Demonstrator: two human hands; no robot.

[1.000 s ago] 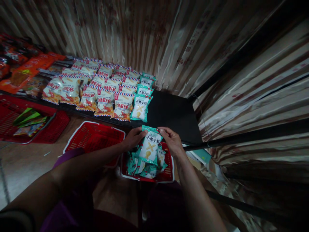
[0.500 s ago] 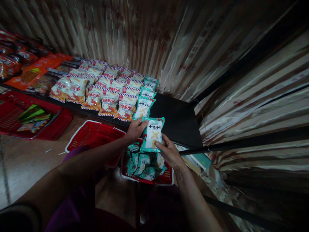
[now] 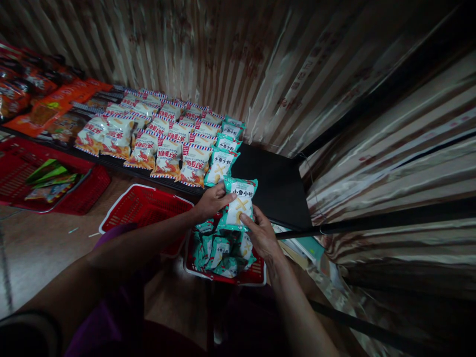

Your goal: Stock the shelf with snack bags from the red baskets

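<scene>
Head view: Pleated curtain (image 3: 223, 49) backs black shelf (image 3: 275, 183) lined with snacks

Below the shelf's front, a left red basket (image 3: 89, 191) holds green packets (image 3: 48, 171); a middle red basket (image 3: 148, 213) stands near it, and a right red basket (image 3: 261, 270) carries heaped teal packets (image 3: 222, 252). Orange bags (image 3: 55, 106) lie at the shelf's far left, beside rows of white-and-orange bags (image 3: 195, 166) ending in a file of teal-and-white bags (image 3: 219, 166). The person's left hand (image 3: 211, 202) grips the left edge of one teal-and-white packet (image 3: 239, 208), the right hand (image 3: 261, 233) its lower right, both thumbs on the front. It is held above the right red basket, label toward the camera.
</scene>
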